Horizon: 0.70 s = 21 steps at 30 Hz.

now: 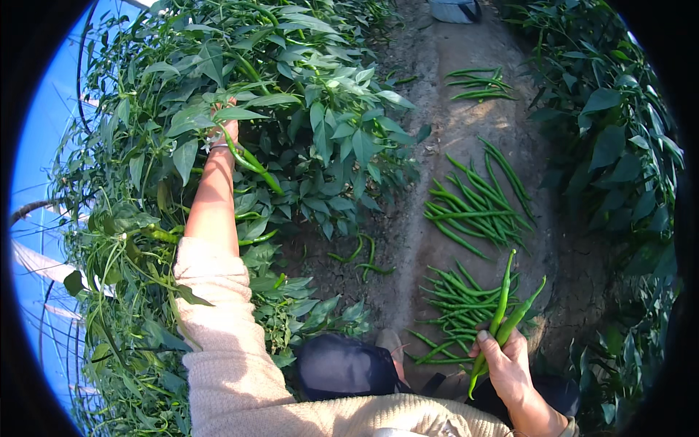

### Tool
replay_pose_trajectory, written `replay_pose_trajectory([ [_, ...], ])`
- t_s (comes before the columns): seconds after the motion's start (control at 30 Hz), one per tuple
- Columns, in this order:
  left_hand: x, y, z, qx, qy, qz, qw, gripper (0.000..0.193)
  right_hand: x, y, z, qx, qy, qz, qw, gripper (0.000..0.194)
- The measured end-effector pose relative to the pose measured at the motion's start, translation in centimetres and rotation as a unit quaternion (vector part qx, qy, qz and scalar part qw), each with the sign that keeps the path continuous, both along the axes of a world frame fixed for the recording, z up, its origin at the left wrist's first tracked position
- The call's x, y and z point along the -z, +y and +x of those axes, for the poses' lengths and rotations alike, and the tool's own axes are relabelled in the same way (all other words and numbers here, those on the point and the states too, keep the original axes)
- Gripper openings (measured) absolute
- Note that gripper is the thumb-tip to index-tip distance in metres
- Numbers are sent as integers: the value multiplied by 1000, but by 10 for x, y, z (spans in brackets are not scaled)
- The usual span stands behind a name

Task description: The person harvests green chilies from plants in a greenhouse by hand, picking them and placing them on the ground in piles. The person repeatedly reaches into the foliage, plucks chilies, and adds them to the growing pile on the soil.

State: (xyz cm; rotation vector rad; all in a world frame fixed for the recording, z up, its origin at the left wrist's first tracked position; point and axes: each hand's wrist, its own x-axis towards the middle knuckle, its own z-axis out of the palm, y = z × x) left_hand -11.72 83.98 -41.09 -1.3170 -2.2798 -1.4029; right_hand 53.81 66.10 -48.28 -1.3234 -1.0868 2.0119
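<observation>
Two or more long green chili peppers (503, 315) are gripped in my right hand (507, 355), thumb across them, above the path. My left arm stretches into the pepper plants (338, 109) on the left. Leaves cover most of my left hand (229, 123), so its fingers and anything in them are hidden. A bracelet circles that wrist. Beside it hang green chili peppers (256, 166) among the leaves. Below my right hand lies a pile of picked chili peppers (458, 300) on the ground.
Farther up the dirt path (464, 46) lie a larger pile of peppers (475, 210) and a small one (478, 84). A grey-blue container or bag (456, 11) stands at the far end. Several curled peppers (371, 262) rest by the left row. More plants (606, 120) line the right.
</observation>
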Motion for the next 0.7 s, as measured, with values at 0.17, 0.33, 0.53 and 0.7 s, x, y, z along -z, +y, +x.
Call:
replay_pose_trajectory([
  [0.17,29,6,-3,-25,225,-56,972,44,2,0,1,7,2,1,1000,12],
  [0.33,21,19,-47,-139,340,-311,877,25,9,-4,-3,8,33,-11,999,17],
  [0.53,10,-12,116,-116,214,-210,947,30,3,-1,4,15,1,16,1000,16],
  [0.7,-32,-73,201,39,198,64,977,22,2,-2,-1,-1,20,11,1000,17],
])
